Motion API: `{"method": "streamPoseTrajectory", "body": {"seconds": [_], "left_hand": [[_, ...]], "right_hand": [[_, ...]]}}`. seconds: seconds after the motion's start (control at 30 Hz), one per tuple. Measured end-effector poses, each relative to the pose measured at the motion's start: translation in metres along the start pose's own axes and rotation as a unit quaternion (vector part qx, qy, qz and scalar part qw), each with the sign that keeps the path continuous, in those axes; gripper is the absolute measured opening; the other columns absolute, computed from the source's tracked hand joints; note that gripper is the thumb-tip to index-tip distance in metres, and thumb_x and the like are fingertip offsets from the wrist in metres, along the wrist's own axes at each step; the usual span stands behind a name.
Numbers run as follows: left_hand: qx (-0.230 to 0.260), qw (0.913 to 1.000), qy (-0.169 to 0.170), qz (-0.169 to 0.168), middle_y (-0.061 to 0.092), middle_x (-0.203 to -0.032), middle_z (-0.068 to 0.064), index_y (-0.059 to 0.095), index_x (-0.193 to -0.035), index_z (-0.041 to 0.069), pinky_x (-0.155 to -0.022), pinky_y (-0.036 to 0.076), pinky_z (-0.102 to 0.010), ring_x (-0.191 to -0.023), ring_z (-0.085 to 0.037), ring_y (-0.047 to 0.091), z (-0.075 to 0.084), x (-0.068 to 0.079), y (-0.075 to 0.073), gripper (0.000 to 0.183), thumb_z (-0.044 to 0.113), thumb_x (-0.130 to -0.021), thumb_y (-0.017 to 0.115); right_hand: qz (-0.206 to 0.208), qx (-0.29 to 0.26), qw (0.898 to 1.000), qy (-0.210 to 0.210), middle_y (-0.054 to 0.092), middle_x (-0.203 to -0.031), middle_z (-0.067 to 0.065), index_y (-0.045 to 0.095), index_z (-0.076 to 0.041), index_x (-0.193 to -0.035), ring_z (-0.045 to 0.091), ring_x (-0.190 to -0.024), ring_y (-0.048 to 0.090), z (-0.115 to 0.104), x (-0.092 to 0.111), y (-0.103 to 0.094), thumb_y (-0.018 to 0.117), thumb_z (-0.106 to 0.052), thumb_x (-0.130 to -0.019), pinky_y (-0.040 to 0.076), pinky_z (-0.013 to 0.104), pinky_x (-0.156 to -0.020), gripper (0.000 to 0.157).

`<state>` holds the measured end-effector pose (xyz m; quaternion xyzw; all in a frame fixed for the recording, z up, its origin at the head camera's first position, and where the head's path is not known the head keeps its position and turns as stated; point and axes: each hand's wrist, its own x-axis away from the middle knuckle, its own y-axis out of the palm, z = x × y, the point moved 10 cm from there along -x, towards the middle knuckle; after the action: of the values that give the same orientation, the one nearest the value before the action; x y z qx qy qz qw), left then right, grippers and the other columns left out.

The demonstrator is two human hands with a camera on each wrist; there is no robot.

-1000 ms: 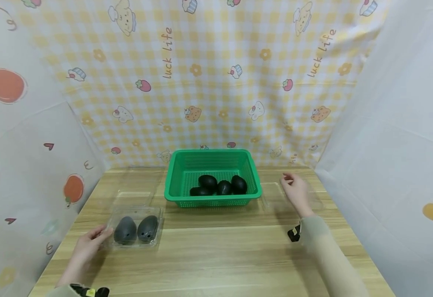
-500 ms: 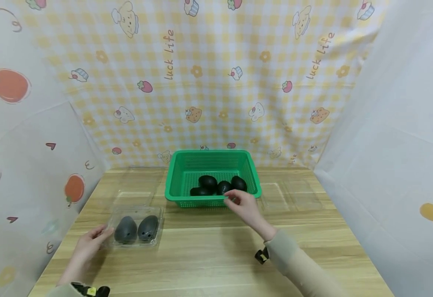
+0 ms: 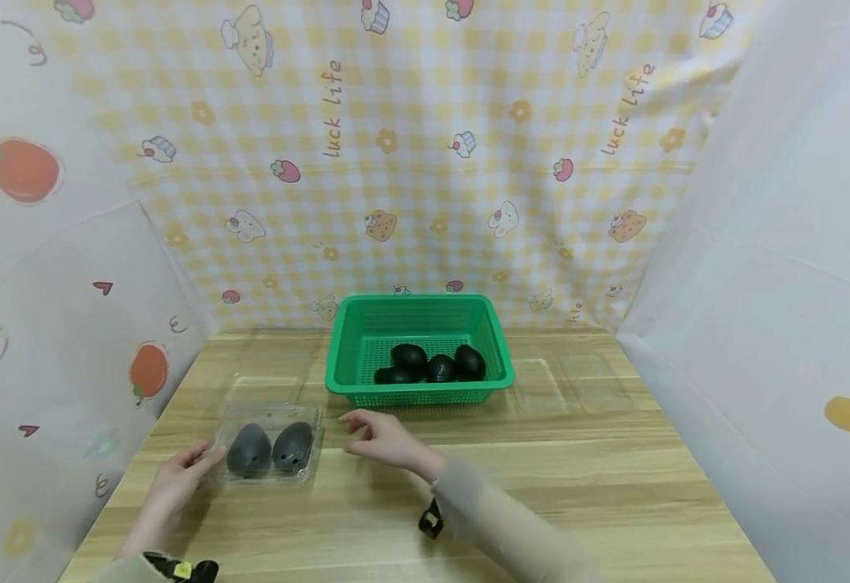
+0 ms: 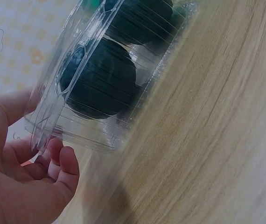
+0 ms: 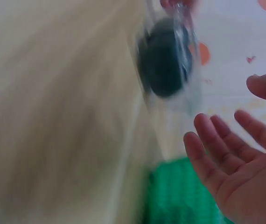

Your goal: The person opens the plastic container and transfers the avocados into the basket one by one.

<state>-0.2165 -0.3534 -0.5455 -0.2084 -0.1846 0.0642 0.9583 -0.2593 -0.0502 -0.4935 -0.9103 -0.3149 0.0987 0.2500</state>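
Note:
A clear plastic clamshell box, closed over two dark avocados, sits on the left of the table. My left hand holds its left edge; in the left wrist view the thumb lies on one side of the rim and curled fingers on the other. To the right of the box, my right hand hovers over the table with nothing in it. Its fingers are spread and relaxed in the right wrist view, apart from the box.
Behind the hands stands a green plastic basket with several dark avocados. More clear plastic containers lie at the back left and back right of the wooden table. Patterned cloth hangs behind.
My right hand has swept from the clear containers at the back right, past the front of the basket, leftward to near the box. My left hand and the box have stayed put.

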Motion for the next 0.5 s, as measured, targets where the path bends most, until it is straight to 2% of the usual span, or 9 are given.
{"method": "streamPoseTrajectory", "body": {"seconds": [0.1, 0.2, 0.27, 0.37, 0.5], "left_hand": [[-0.006, 0.9999, 0.008, 0.009, 0.046, -0.131, -0.024, 0.025, -0.146, -0.012, -0.072, 0.048, -0.019, -0.079, 0.012, 0.044, -0.001, 0.001, -0.001, 0.082, 0.044, -0.096, 0.057], [-0.003, 0.9998, 0.015, 0.014, 0.055, -0.119, -0.016, 0.027, -0.144, -0.014, -0.071, 0.048, -0.02, -0.078, 0.011, 0.046, -0.001, 0.002, 0.0, 0.077, 0.039, -0.097, 0.058], [0.004, 0.9996, 0.017, 0.02, 0.058, -0.111, -0.008, 0.028, -0.143, -0.015, -0.071, 0.049, -0.021, -0.078, 0.01, 0.047, 0.0, 0.002, 0.0, 0.075, 0.036, -0.097, 0.059], [0.019, 0.9994, 0.015, 0.025, 0.054, -0.1, 0.005, 0.029, -0.143, -0.014, -0.071, 0.048, -0.021, -0.078, 0.007, 0.047, 0.0, 0.003, 0.001, 0.074, 0.035, -0.096, 0.06], [0.018, 0.9993, 0.016, 0.029, 0.05, -0.095, 0.01, 0.031, -0.143, -0.013, -0.07, 0.047, -0.02, -0.078, 0.004, 0.047, 0.001, 0.004, 0.001, 0.072, 0.034, -0.096, 0.06]], "right_hand": [[-0.007, -0.065, 0.996, 0.054, 0.057, -0.127, 0.015, 0.046, -0.012, -0.143, 0.017, -0.1, 0.061, 0.012, -0.014, 0.027, 0.066, -0.021, -0.091, 0.052, 0.026, -0.073, 0.056], [0.002, -0.118, 0.989, 0.092, 0.053, -0.13, 0.017, 0.038, -0.012, -0.148, 0.023, -0.098, 0.063, 0.02, -0.022, 0.046, 0.067, -0.023, -0.091, 0.053, 0.029, -0.07, 0.065], [0.015, -0.141, 0.984, 0.104, 0.053, -0.13, 0.016, 0.035, -0.013, -0.149, 0.024, -0.092, 0.064, 0.022, -0.025, 0.054, 0.067, -0.024, -0.091, 0.053, 0.03, -0.067, 0.067], [0.036, -0.162, 0.98, 0.111, 0.054, -0.128, 0.014, 0.032, -0.016, -0.15, 0.024, -0.083, 0.065, 0.023, -0.027, 0.06, 0.068, -0.025, -0.091, 0.052, 0.031, -0.063, 0.07], [0.055, -0.174, 0.977, 0.115, 0.054, -0.127, 0.013, 0.03, -0.019, -0.152, 0.022, -0.079, 0.064, 0.024, -0.028, 0.064, 0.068, -0.027, -0.091, 0.05, 0.031, -0.058, 0.073]]}}
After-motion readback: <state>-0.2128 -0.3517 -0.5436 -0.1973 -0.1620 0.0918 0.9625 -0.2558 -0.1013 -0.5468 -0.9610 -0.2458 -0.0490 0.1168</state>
